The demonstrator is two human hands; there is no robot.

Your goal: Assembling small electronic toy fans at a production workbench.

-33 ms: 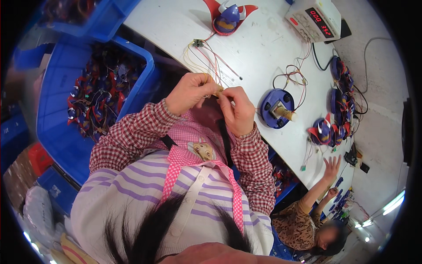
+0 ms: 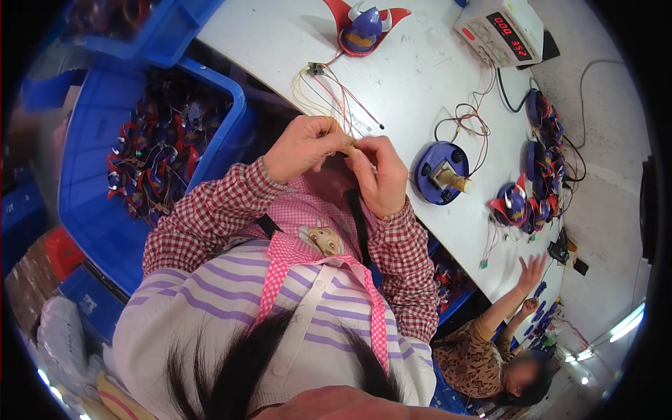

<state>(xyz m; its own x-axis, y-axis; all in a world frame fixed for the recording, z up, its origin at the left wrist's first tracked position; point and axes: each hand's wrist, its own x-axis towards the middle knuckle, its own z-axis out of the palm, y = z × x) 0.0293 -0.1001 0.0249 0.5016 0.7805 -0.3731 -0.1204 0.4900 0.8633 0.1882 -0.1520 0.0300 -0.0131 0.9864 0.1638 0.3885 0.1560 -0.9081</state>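
Observation:
My left hand (image 2: 302, 148) and my right hand (image 2: 381, 176) meet at the table's near edge, both with fingers pinched. Thin yellowish wires (image 2: 327, 123) run into my left fingers, and both fingertips press on the wire ends. What exactly lies between the right fingers is too small to make out fully. The wires lead up to a small green circuit board (image 2: 316, 68) lying on the table. Beyond it stands a purple and red horned toy head (image 2: 364, 31), wired to the board. Right of my right hand lies a round purple base (image 2: 441, 172) with its inside facing up.
A white power supply (image 2: 500, 31) with a red display stands at the far right. Several toy heads (image 2: 514, 206) line the table's right side. At the left, a blue bin (image 2: 84, 178) holds many more. A co-worker (image 2: 483, 357) sits at lower right, one arm over the table.
My right fingers have shifted slightly against the wires. The co-worker's raised hand has moved a little. My left hand stays in place.

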